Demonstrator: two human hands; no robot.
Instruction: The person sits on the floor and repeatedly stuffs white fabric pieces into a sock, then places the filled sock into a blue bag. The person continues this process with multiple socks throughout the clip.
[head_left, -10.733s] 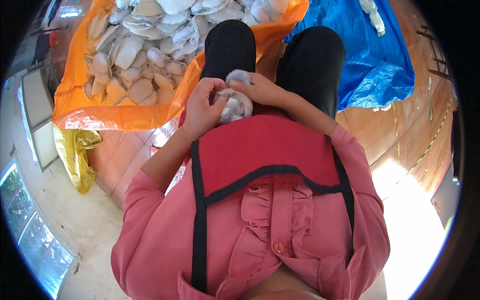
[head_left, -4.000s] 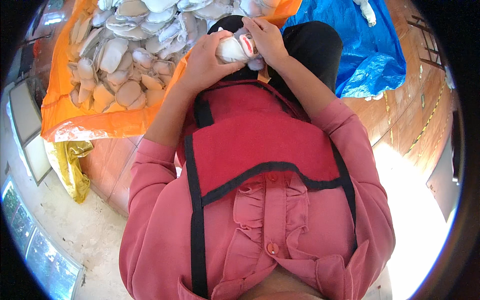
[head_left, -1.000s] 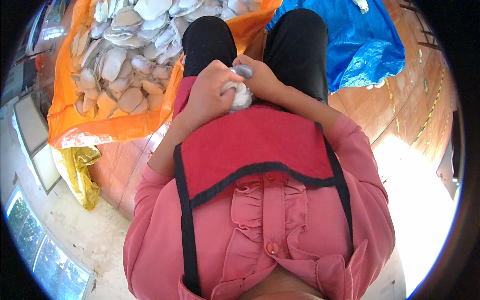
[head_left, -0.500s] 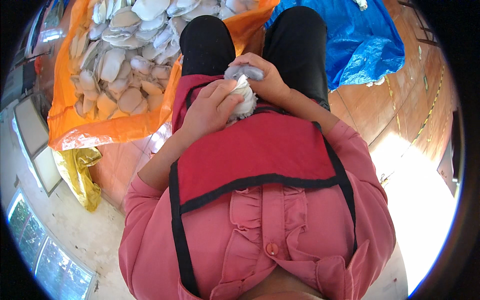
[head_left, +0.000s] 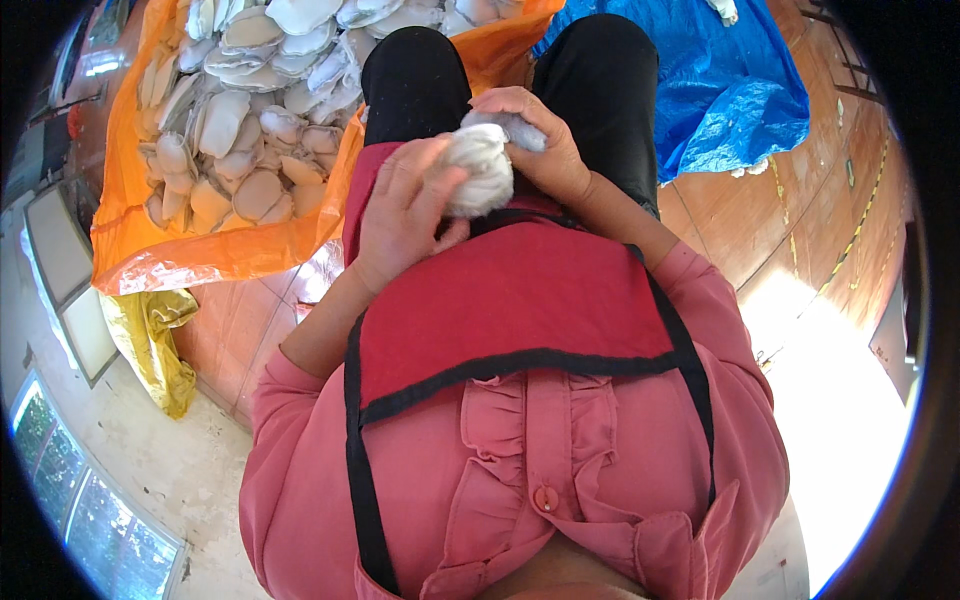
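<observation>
Above my lap, a soft white and grey plush piece (head_left: pixel 481 172) is bunched up between my hands. My right hand (head_left: pixel 548 150) is closed round its grey fluffy end, with the thumb and fingers pressing from the right. From the left, my left hand (head_left: pixel 400 212) cups the white bulging part; its fingers are slightly blurred and loosely bent against the fabric. The bulge hides some of the fingertips. Just below both hands lies a red apron (head_left: pixel 520 290) with black edging.
An orange sheet sack (head_left: pixel 200 265) at the far left holds many flat, pale plush pieces (head_left: pixel 222 125). At the far right is a blue plastic sheet (head_left: pixel 730 95). A yellow bag (head_left: pixel 155 350) lies on the tiled floor (head_left: pixel 225 330) at left.
The white part has become rounder and fuller and shows more. My left hand has loosened its pinch and its fingers have spread round the piece. My right hand has shifted slightly right.
</observation>
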